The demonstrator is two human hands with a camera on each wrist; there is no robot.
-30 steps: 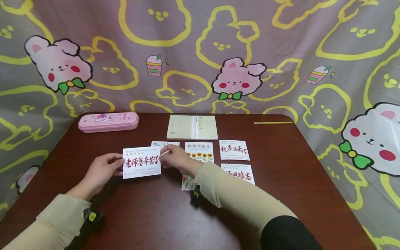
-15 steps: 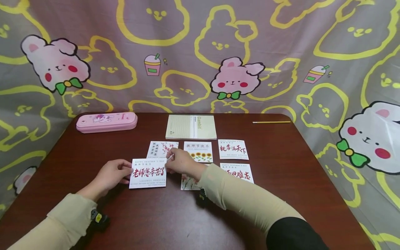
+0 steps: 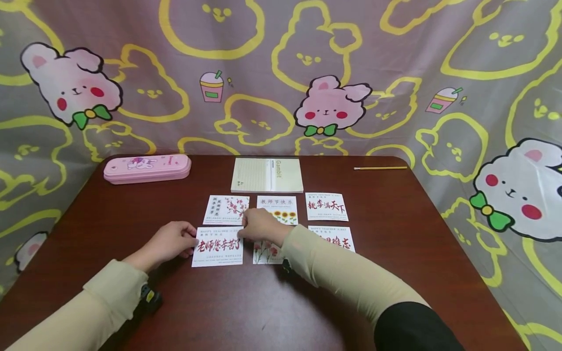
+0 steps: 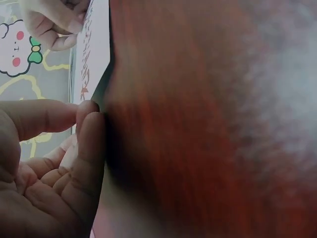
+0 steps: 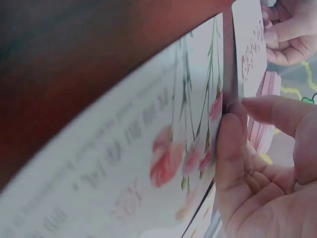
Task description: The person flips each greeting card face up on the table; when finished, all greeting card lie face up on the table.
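Note:
A white greeting card (image 3: pixel 217 253) with red Chinese characters lies low over the table at the front left of a card grid. My left hand (image 3: pixel 172 242) pinches its left edge; in the left wrist view, thumb and index finger meet at the corner of the card (image 4: pixel 98 42). My right hand (image 3: pixel 263 228) pinches the opposite edge, its thumb and finger together in the right wrist view. Behind lies a blossom card (image 3: pixel 226 209). The right hand and sleeve partly cover a sunflower card (image 3: pixel 281 202) and a pink flower card (image 5: pixel 168 153).
On the right are two more red-lettered cards, one at the back (image 3: pixel 326 207) and one in front (image 3: pixel 344 239), partly behind the sleeve. A notebook (image 3: pixel 267 175), a pink pencil case (image 3: pixel 147 169) and a yellow pencil (image 3: pixel 381 168) lie along the table's far side.
Both hands have brought the red-lettered card rightward and nearer, down into the front left place of the grid. The blossom card behind it has come into view.

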